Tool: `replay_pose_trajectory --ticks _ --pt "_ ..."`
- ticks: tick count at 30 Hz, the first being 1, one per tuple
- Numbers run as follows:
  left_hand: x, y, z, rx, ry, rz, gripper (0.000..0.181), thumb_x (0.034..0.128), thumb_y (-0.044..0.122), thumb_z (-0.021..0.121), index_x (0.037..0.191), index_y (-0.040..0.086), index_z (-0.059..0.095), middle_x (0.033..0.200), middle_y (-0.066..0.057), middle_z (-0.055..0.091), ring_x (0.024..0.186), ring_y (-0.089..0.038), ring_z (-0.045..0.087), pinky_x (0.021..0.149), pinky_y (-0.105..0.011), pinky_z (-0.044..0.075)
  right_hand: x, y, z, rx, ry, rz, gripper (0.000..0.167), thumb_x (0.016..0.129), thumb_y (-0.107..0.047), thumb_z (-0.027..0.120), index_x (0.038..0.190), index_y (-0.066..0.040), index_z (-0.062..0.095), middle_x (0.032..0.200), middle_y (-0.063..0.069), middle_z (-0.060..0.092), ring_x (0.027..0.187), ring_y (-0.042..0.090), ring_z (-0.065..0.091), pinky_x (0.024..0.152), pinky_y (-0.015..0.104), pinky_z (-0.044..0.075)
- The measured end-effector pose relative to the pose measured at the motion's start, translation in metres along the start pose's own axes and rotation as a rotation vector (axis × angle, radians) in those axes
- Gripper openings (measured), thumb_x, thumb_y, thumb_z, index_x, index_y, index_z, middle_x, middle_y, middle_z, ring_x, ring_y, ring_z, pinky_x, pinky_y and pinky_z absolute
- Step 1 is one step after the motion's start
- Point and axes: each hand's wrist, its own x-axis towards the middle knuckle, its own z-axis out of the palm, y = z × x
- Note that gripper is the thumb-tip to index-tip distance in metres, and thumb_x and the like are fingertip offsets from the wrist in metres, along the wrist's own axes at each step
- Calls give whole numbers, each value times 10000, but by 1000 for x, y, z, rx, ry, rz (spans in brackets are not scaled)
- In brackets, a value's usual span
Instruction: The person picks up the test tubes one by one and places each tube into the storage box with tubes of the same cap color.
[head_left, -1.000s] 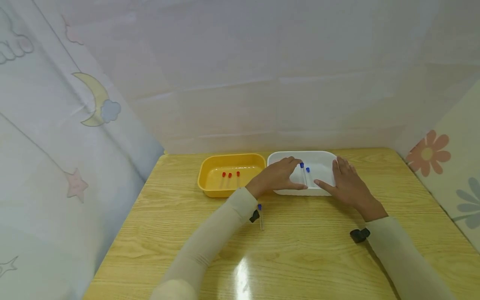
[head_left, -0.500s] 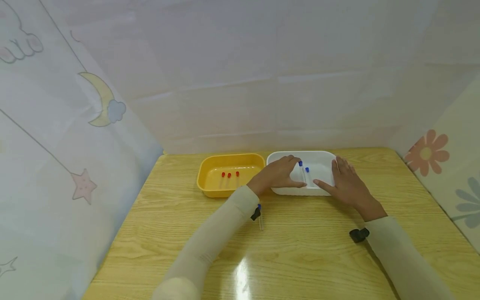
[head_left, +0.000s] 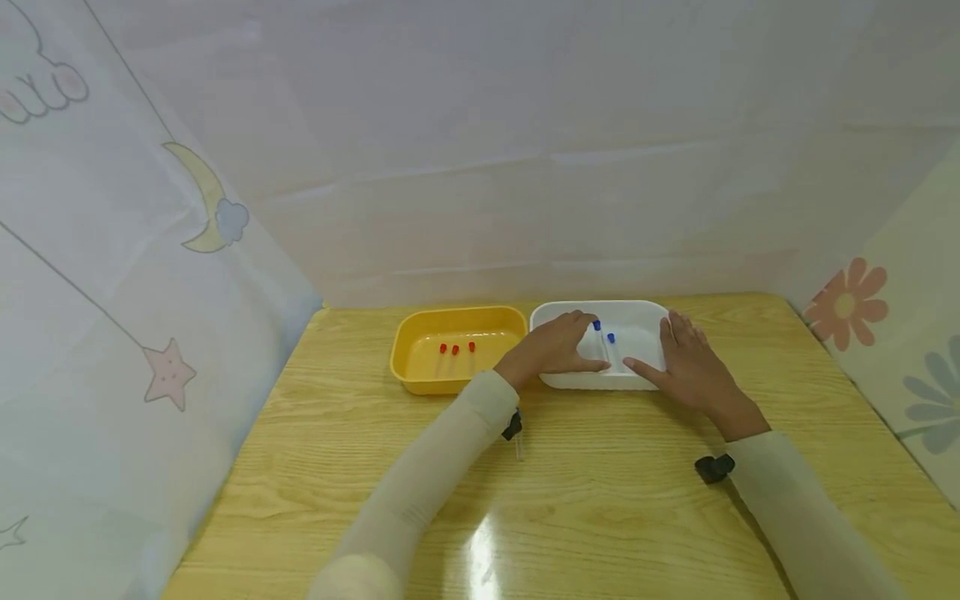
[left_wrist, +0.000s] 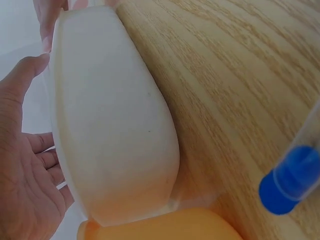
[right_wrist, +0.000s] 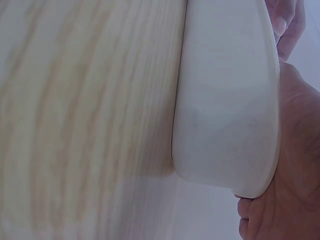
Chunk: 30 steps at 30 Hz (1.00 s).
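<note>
My left hand (head_left: 551, 346) reaches over the white tray (head_left: 592, 382). Its fingertips touch the blue cap of a clear test tube (head_left: 597, 326), and its thumb lies by the tray's near rim. A second blue-capped test tube (head_left: 611, 339) lies just right of that one. At the tray's right end rests my right hand (head_left: 697, 375), fingers spread along the side and thumb extended over the near rim. In the left wrist view, the thumb (left_wrist: 32, 65) is at the rim, with the other fingers inside the tray.
A yellow tray (head_left: 427, 387) stands left of the white one and holds three red-capped test tubes (head_left: 455, 351). Another blue-capped test tube (left_wrist: 285, 187) lies on the wooden table (head_left: 600, 500), partly hidden under my left wrist. Fabric walls surround the table.
The blue-capped test tube at my left fingertips has shifted slightly away and to the left within the white tray. My right hand stays in place; the head view has drifted slightly.
</note>
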Motion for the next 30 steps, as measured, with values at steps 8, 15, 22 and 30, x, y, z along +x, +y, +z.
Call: replay_pose_trajectory --ticks 8,15,22,30 --pt "2 0 1 -30 -21 -21 908 897 702 599 1557 113 394 1551 -57 457 1393 -192 451 1155 -325 372 0 2 0 20 1 2 1121 964 -699 481 1547 169 76 1636 348 5 1515 500 23 1205 632 18" --pt "5 -1 4 -50 -27 -33 896 905 700 588 1561 123 391 1568 -47 439 1418 -191 426 1162 -337 364 -1 -1 -2 19 -23 9 1121 968 -696 474 1543 173 60 1634 352 -8 1511 509 12 1199 645 24" --pt "9 -2 9 -55 -35 -31 900 907 699 590 1559 110 393 1539 -59 466 1382 -187 456 1147 -325 382 -2 -3 -4 9 -21 10 1120 968 -695 478 1544 173 68 1632 355 7 1510 513 33 1198 646 37" --pt "12 1 12 -51 -72 -49 911 899 699 604 1559 105 401 1544 -58 468 1388 -186 460 1145 -319 384 -1 -3 -3 14 -9 2 1110 973 -686 478 1542 176 74 1633 352 -6 1511 510 23 1200 644 36"
